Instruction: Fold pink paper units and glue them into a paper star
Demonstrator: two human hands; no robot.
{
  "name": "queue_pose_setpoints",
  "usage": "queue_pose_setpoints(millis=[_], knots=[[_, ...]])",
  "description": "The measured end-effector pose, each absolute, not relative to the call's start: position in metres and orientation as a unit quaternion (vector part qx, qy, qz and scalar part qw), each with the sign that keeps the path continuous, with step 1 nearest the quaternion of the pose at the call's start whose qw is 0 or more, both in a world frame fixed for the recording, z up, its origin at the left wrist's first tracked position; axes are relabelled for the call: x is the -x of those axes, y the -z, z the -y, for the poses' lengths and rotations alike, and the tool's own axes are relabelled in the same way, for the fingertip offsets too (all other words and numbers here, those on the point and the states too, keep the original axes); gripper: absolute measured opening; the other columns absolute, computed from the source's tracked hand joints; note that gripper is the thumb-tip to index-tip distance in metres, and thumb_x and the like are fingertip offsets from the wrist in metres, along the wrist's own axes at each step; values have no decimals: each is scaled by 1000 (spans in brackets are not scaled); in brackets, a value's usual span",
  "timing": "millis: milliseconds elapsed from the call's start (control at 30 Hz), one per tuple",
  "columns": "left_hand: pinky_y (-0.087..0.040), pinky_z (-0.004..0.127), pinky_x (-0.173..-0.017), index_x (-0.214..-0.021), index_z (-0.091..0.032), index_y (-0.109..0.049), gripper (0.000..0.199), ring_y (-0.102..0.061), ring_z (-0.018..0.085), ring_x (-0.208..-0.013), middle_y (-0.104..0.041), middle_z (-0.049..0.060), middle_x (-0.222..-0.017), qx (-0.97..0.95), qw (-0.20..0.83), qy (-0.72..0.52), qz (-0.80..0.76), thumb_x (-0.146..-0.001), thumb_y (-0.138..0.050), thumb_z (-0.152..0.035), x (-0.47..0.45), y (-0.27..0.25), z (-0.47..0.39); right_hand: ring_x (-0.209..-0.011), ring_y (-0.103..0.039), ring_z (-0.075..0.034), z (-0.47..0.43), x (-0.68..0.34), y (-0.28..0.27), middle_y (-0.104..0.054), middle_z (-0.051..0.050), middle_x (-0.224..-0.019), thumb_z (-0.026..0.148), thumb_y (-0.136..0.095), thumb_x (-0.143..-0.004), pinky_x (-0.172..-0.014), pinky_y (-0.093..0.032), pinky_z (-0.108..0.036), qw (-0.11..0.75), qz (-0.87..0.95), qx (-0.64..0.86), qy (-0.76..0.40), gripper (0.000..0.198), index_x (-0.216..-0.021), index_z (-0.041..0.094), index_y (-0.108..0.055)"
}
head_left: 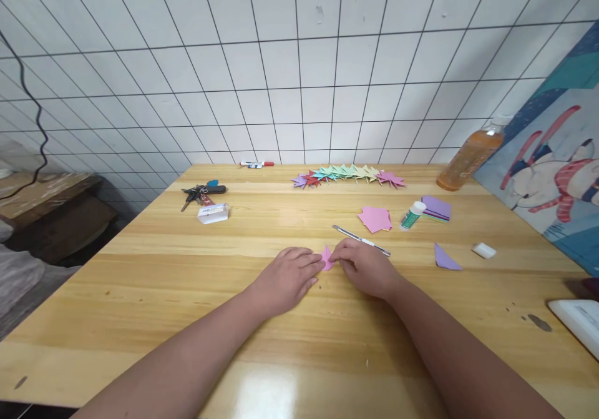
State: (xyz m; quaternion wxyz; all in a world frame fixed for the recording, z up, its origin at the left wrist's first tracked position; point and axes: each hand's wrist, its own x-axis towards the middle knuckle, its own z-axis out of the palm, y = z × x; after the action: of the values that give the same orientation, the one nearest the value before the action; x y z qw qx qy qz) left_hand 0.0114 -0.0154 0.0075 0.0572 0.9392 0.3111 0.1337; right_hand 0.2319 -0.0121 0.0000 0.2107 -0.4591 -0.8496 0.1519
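Observation:
A small piece of folded pink paper (327, 258) lies on the wooden table between my two hands, its tip pointing away from me. My left hand (291, 276) rests flat, fingers stretched out, with the fingertips on the paper's left edge. On the other side, my right hand (362, 264) has its fingers curled, thumb and forefinger pinching the paper's right edge. Just beyond the right hand lies a slim utility knife (346, 231). Several pink paper pieces (375, 218) sit in a pile farther back, and a folded purple triangle (446, 258) is to the right.
A row of coloured paper stars (349, 174) stretches along the tiled wall. Right of centre are a glue stick (412, 215), purple paper stack (436, 208), white eraser (483, 250) and amber bottle (470, 157). Keys (203, 191), a small white box (213, 213) and markers (256, 164) lie left.

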Motion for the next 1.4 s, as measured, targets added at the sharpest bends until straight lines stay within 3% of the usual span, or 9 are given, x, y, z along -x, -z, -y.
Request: queue_pose_setpoints(millis=[233,400,600,667,800,933,1167,1333,1400], knots=[[-30,42,-99,-120,-23,-51,34,-44,21,-114,-57,4,-119,-938,59,-127,-316,-87,-43,-23,-12,-10,19,-90,-57,-15,12,-231,1,-61,-3,-99,10,-43,-80,-79,-42,-28,207,843,472,-155,30,-96,23,-64],[-37,39,-91,-114,-23,-55,30,-50,20,-102,-59,6,-109,-910,91,-201,-352,-87,-42,-24,-10,-16,18,-102,-53,-20,12,-228,0,-57,-6,-113,30,-48,-84,-83,-41,-32,215,787,562,-136,33,-115,22,-53],[-39,38,-87,-109,-24,-59,27,-52,20,-95,-61,5,-100,-869,132,-249,-407,-85,-46,-29,-6,-11,14,-88,-56,-16,12,-223,2,-60,-2,-98,25,-54,-79,-73,-41,-28,215,796,548,-140,9,-84,22,-61],[-39,38,-88,-114,-23,-55,35,-51,21,-99,-60,6,-104,-843,155,-272,-436,-81,-52,-37,-7,-8,12,-87,-57,-16,11,-222,3,-61,-1,-94,20,-57,-77,-74,-41,-28,233,802,525,-163,4,-79,22,-59],[-36,43,-94,-128,-22,-42,71,-46,27,-111,-54,10,-118,-789,211,-297,-495,-67,-65,-49,-8,-1,10,-90,-59,-16,12,-220,4,-64,0,-100,16,-57,-77,-74,-44,-28,262,811,485,-196,6,-77,22,-57],[-34,45,-97,-130,-25,-37,85,-48,28,-112,-55,10,-118,-757,298,-295,-501,-56,-75,-45,-7,-2,11,-97,-59,-17,17,-220,0,-65,0,-105,21,-55,-81,-80,-43,-30,293,834,441,-156,5,-83,23,-59],[-41,35,-90,-123,-23,-41,66,-59,19,-94,-63,5,-96,-709,398,-382,-440,-65,-73,-27,-12,-8,20,-88,-59,-16,23,-218,-7,-66,-1,-97,24,-49,-87,-78,-43,-30,318,860,392,-80,10,-91,23,-58],[-43,34,-87,-116,-22,-46,48,-62,16,-85,-64,1,-82,-706,375,-407,-442,-72,-65,-23,-14,-6,20,-84,-57,-16,28,-216,-12,-66,-2,-94,22,-48,-86,-77,-42,-31,311,869,375,-90,10,-91,22,-57],[-42,35,-88,-117,-23,-46,47,-62,17,-85,-65,1,-81,-719,349,-403,-447,-73,-64,-25,-13,-7,20,-85,-56,-17,30,-215,-14,-64,-4,-96,25,-52,-83,-76,-42,-31,318,860,382,-115,17,-100,22,-54]])
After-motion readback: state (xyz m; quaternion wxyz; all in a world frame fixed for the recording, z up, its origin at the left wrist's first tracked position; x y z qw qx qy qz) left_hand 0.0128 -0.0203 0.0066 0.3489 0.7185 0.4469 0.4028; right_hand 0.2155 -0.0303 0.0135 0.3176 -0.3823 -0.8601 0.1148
